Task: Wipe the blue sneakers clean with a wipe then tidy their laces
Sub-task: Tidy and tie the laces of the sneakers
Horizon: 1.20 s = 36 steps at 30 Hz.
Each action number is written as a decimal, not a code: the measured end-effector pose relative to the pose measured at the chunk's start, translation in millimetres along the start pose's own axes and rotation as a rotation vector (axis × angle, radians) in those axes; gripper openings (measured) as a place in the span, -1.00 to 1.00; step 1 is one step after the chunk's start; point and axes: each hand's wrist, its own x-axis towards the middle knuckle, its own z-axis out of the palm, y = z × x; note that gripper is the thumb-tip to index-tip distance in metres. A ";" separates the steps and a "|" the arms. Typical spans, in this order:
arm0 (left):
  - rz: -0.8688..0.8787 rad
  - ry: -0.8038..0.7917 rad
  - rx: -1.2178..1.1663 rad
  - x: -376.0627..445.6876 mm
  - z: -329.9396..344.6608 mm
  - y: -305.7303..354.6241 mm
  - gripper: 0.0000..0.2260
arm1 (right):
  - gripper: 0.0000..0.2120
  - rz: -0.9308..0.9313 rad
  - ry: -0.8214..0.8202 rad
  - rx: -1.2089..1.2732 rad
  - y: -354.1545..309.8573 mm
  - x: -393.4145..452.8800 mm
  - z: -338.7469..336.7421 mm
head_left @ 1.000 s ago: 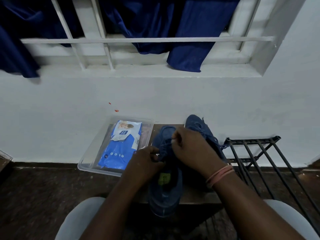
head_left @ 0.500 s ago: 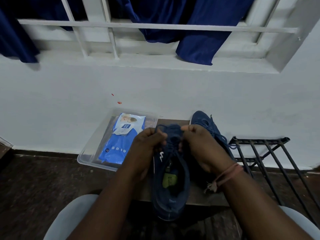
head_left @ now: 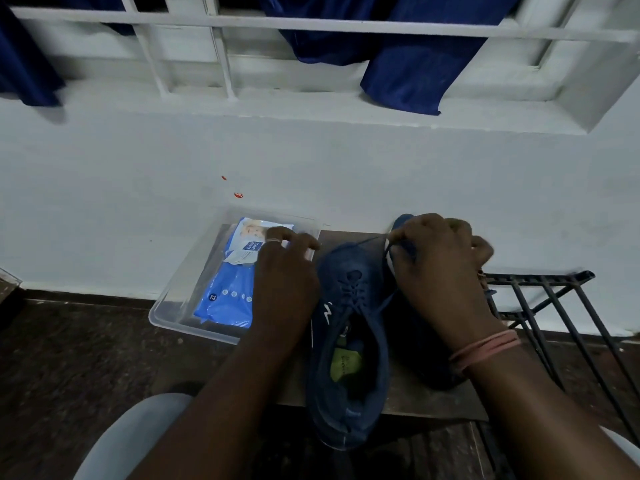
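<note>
Both hands have parted since half a second ago, when they met over the tongue of the near sneaker (head_left: 349, 341). The right hand (head_left: 443, 268) now draws a lace (head_left: 372, 241) out toward the counter's (head_left: 426, 400) far right corner, fingers pinched on it. The left hand (head_left: 284, 271) has swung to the left edge, over the wipes tray (head_left: 180, 306); whether its fingers pinch the other lace end cannot be told. Judgement: lace tidying under way, a pull to tighten. The second sneaker (head_left: 403, 221) lies beneath the right hand.

Between the hands (head_left: 287, 271) (head_left: 440, 268) a sneaker (head_left: 349, 341) stands on the counter (head_left: 415, 400); the second sneaker (head_left: 403, 221) lies under the right hand. The wipes pack (head_left: 228, 282) lies in a tray (head_left: 180, 317) beneath the left hand, a rack (head_left: 540, 306) right of the right hand.
</note>
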 end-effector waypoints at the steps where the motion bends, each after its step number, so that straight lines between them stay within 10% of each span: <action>1: 0.021 -0.014 0.120 0.1 2.4 -0.8 -0.78 | -0.84 -0.031 0.008 -0.125 -2.1 -0.1 2.8; 5: 0.223 -0.181 0.168 2.3 0.0 3.6 -0.85 | -0.78 -0.246 -0.216 -0.248 -13.2 8.0 11.4; 8: 0.291 -0.335 0.065 1.1 -7.5 7.3 -0.52 | -0.81 -0.307 -0.314 -0.335 -15.3 11.9 20.5; 24: 0.354 -0.277 0.120 -3.0 9.6 3.7 -0.81 | -0.92 -0.353 -0.543 -0.248 -11.4 9.1 26.3; 36: 0.112 -0.266 -0.205 -3.4 5.1 22.6 -0.89 | -0.76 -0.023 -0.572 0.478 -11.0 26.6 26.8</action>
